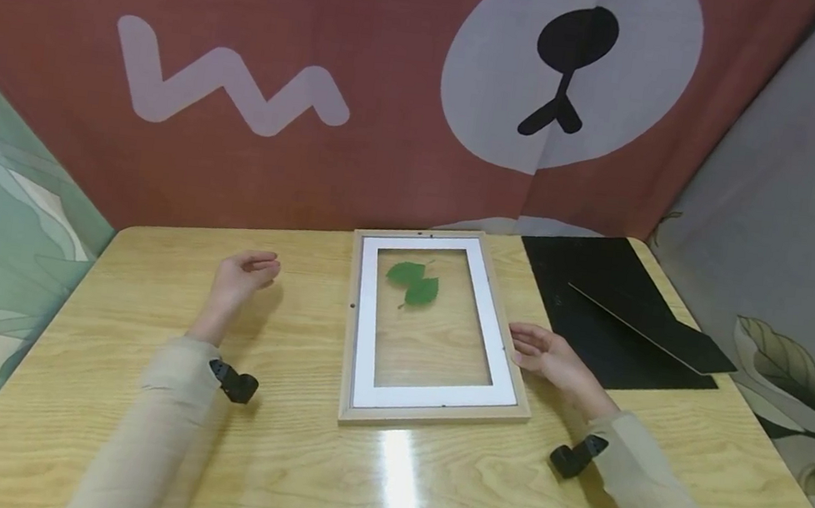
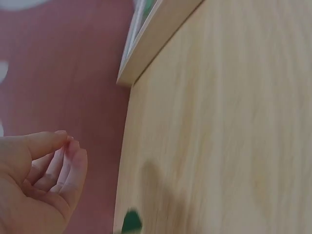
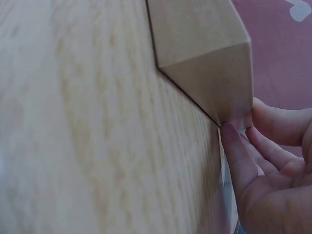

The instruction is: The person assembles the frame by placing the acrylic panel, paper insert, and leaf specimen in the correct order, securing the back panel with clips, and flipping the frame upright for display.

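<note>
A light wooden picture frame with a white inner mat lies flat on the table. Two green leaves, an upper leaf and a lower leaf, show in its window, partly overlapping. Whether they lie on or under a clear pane I cannot tell. My right hand touches the frame's right side, thumb and fingertips at its edge in the right wrist view, where the frame's corner is close. My left hand hovers left of the frame, fingers loosely bent, holding nothing; the left wrist view shows the hand too.
A black board lies at the back right of the wooden table. On it a black flap sticks up and reaches past the table's right edge. A red printed cloth hangs behind the table.
</note>
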Tool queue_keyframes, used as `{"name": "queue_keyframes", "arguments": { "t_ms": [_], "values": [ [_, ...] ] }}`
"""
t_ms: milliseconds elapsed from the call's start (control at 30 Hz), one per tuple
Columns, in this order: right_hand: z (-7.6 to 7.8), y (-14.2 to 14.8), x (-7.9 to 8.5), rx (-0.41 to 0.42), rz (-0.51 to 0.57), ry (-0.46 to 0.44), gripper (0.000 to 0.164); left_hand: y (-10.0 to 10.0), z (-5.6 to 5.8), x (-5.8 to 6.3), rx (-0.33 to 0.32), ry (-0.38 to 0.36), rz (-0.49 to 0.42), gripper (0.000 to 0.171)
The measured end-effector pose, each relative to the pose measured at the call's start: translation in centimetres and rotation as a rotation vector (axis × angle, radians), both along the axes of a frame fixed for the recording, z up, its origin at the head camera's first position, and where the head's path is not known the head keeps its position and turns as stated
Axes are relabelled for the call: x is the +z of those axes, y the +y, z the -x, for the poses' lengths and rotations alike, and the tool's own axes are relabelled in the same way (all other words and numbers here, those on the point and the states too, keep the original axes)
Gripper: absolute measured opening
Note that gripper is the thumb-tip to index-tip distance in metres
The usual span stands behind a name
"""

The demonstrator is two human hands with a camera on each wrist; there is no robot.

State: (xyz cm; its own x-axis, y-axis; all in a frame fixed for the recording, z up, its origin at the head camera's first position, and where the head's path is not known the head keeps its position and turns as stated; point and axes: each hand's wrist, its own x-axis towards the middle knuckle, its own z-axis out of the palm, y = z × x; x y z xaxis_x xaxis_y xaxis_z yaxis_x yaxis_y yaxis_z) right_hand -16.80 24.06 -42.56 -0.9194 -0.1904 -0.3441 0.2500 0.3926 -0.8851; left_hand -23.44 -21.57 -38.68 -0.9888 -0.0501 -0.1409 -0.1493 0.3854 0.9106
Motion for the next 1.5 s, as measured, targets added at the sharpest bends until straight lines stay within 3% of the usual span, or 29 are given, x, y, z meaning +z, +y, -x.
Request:
{"name": "queue_keyframes", "arguments": {
  "t_ms": [233, 433, 533, 733, 1033, 1500],
  "values": [
    [0.0, 0.0, 0.0, 0.003, 0.001, 0.005, 0.057, -4.0, -0.3, 0.1, 0.113, 0.032, 0.088, 0.048],
    [0.0, 0.1, 0.0, 0.006, 0.003, 0.013, 0.057, -6.0, -0.6, -0.6, 0.223, 0.026, 0.073, 0.045],
    [0.0, 0.1, 0.0, 0.009, 0.002, 0.016, 0.057, -6.6, -0.8, -1.1, 0.243, 0.000, 0.071, 0.047],
    [-0.1, 0.0, 0.0, -0.008, -0.005, 0.002, 0.057, -7.3, -0.9, -2.0, 0.206, -0.084, 0.034, 0.055],
    [0.0, 0.0, 0.0, 0.003, 0.000, 0.008, 0.057, -7.3, -0.9, -2.8, 0.142, -0.171, 0.143, 0.062],
    [-0.1, 0.0, 0.1, 0.017, 0.001, 0.026, 0.057, -6.7, -0.4, -3.4, 0.122, -0.144, 0.133, 0.054]
  ]
}}
